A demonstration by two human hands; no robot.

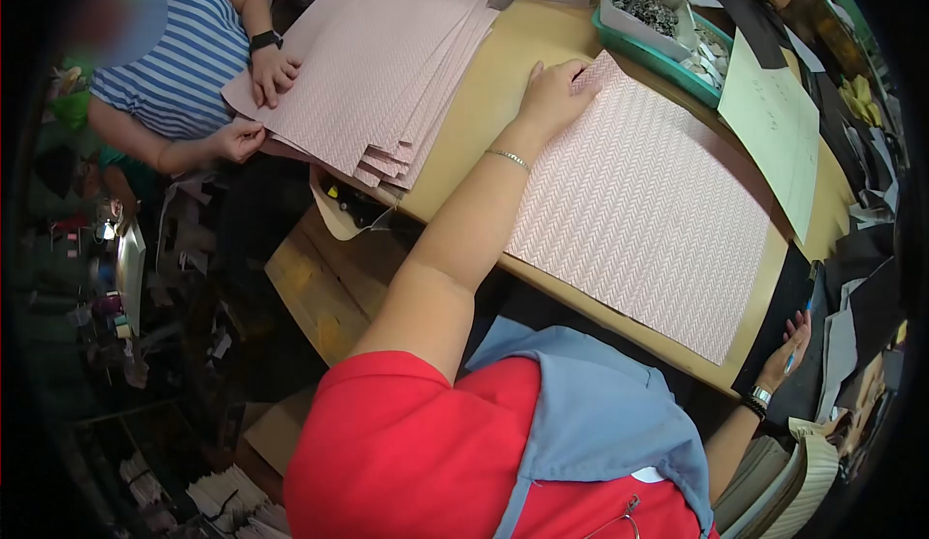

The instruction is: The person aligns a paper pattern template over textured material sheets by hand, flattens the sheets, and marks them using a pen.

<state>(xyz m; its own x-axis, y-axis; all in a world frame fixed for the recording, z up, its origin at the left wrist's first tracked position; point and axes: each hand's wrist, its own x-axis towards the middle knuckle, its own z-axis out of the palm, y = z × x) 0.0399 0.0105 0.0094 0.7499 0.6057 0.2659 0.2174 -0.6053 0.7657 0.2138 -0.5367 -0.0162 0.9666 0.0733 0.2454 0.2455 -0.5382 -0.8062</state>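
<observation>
My left hand (556,99) is at the upper left corner of a pink sheet with a zigzag pattern (648,210), its fingers bent and closed on that corner. The sheet lies flat over the yellow table (527,41), its lower edge near the table's front edge. Far to the right, my right hand (789,350) is beside the table's right end, by a black surface. A blue pen (793,357) is held in its curled fingers. A pale green sheet with writing (771,133) overlaps the table just beyond the pink one.
Opposite on the left, a co-worker in a striped top (198,55) has both hands on a stack of pink sheets (377,65). A teal tray (668,60) holds a white box of small metal parts (644,7). Dark and grey pieces (861,287) crowd the right side.
</observation>
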